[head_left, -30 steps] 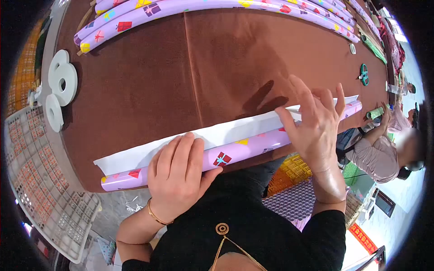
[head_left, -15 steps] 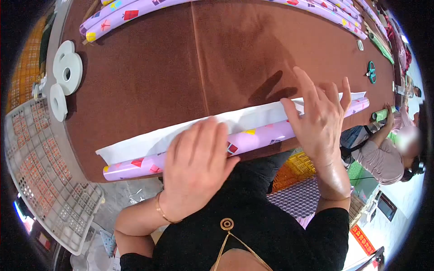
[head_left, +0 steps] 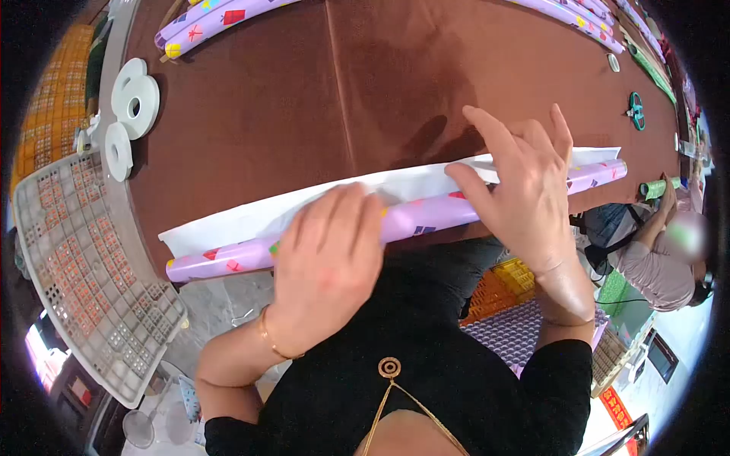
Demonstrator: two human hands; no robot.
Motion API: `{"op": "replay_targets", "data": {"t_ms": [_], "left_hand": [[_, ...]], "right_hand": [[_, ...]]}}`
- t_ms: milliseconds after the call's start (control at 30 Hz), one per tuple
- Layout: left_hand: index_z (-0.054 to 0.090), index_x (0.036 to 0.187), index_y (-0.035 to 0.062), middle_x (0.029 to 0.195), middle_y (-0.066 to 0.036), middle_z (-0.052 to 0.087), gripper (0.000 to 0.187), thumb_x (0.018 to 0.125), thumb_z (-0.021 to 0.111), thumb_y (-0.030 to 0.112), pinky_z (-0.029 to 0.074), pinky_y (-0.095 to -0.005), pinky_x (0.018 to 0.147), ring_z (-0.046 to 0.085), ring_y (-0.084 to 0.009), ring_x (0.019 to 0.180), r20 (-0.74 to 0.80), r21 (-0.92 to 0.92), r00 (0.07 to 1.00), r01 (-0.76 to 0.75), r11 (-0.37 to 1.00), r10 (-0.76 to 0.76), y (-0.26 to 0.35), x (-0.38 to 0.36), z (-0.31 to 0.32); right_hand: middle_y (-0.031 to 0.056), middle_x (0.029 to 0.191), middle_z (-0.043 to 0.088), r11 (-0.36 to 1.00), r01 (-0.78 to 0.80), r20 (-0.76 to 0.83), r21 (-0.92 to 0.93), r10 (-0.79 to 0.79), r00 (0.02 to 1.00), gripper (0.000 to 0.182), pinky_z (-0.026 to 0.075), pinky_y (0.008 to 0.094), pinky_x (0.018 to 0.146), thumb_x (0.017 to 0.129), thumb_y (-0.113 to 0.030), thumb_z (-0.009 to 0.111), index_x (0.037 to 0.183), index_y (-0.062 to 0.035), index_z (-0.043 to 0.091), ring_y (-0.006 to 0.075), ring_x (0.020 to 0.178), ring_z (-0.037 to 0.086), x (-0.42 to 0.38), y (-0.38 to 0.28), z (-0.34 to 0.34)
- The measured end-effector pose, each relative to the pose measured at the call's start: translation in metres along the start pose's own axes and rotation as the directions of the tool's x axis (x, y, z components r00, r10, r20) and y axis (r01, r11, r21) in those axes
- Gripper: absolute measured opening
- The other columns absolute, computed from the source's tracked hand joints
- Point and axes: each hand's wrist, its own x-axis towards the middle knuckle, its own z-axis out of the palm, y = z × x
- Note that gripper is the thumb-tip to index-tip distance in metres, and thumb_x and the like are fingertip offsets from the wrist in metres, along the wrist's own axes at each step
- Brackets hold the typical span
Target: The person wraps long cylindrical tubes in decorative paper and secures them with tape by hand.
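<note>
A roll of lilac wrapping paper [head_left: 433, 214] with red, yellow and dark printed shapes lies along the table's near edge. Its loose flap [head_left: 243, 220] shows a white underside on the far side. My left hand [head_left: 327, 251] rests flat over the left-middle of the roll, fingers stretched out and the near fingers slightly blurred. Over the right part, my right hand [head_left: 525, 182] has its fingers spread and raised, with the thumb by the white flap. Whether the right palm touches the roll is hidden.
Finished-looking lilac rolls [head_left: 236, 23] lie at the far side of the brown table [head_left: 243, 121]. White tape rolls [head_left: 137, 106] sit at the left edge, green-handled scissors [head_left: 636, 111] at the right. A plastic crate [head_left: 99, 281] stands left; a person [head_left: 661, 258] works at right.
The printed pattern on the roll has shifted, so the paper has turned. My right hand has moved slightly left along it. The whole view has shifted a little with my head.
</note>
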Motion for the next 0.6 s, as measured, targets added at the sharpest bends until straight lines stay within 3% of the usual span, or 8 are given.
{"op": "replay_targets", "data": {"t_ms": [167, 333, 533, 600], "left_hand": [[0.061, 0.120, -0.0003, 0.126, -0.015, 0.059, 0.058, 0.071, 0.080, 0.023, 0.048, -0.0425, 0.096, 0.056, -0.0318, 0.117, 0.011, -0.110, 1.000, -0.022, 0.994, 0.023, 0.015, 0.021, 0.016], [0.061, 0.117, -0.0019, 0.122, -0.016, 0.058, 0.062, 0.068, 0.080, 0.031, 0.049, -0.0419, 0.096, 0.056, -0.0300, 0.114, -0.084, -0.035, 0.994, -0.076, 0.996, 0.073, 0.014, 0.019, 0.021], [0.062, 0.119, -0.0003, 0.125, -0.014, 0.058, 0.063, 0.069, 0.081, 0.032, 0.048, -0.0396, 0.092, 0.056, -0.0283, 0.112, 0.006, -0.005, 0.998, 0.061, 0.998, -0.061, 0.034, 0.034, 0.021], [0.061, 0.121, 0.0001, 0.127, -0.013, 0.057, 0.064, 0.069, 0.080, 0.031, 0.048, -0.0382, 0.090, 0.056, -0.0267, 0.112, -0.088, -0.017, 0.994, -0.069, 0.997, 0.067, 0.037, 0.041, 0.030]], "right_hand": [[0.0084, 0.078, 0.066, 0.999, 0.028, -0.002, 0.042, -0.028, 1.000, 0.051, 0.027, 0.0522, 0.112, 0.080, -0.030, 0.076, 0.124, -0.0078, 0.064, 0.0276, 0.085, 0.062, 0.003, 0.004, 0.001], [0.0077, 0.075, 0.060, 0.988, 0.006, 0.046, 0.157, -0.013, 0.999, 0.048, 0.026, 0.0524, 0.114, 0.081, -0.028, 0.074, 0.123, -0.0071, 0.064, 0.0267, 0.080, 0.060, 0.000, 0.021, -0.011], [0.0062, 0.077, 0.058, 0.987, -0.055, 0.086, 0.152, 0.042, 0.995, 0.045, 0.026, 0.0515, 0.114, 0.082, -0.024, 0.072, 0.123, -0.0070, 0.065, 0.0251, 0.078, 0.059, -0.007, 0.035, -0.020], [0.0059, 0.078, 0.058, 0.989, -0.053, 0.085, 0.140, 0.041, 0.996, 0.045, 0.026, 0.0513, 0.114, 0.082, -0.023, 0.072, 0.123, -0.0071, 0.065, 0.0249, 0.078, 0.059, -0.007, 0.034, -0.018]]}}
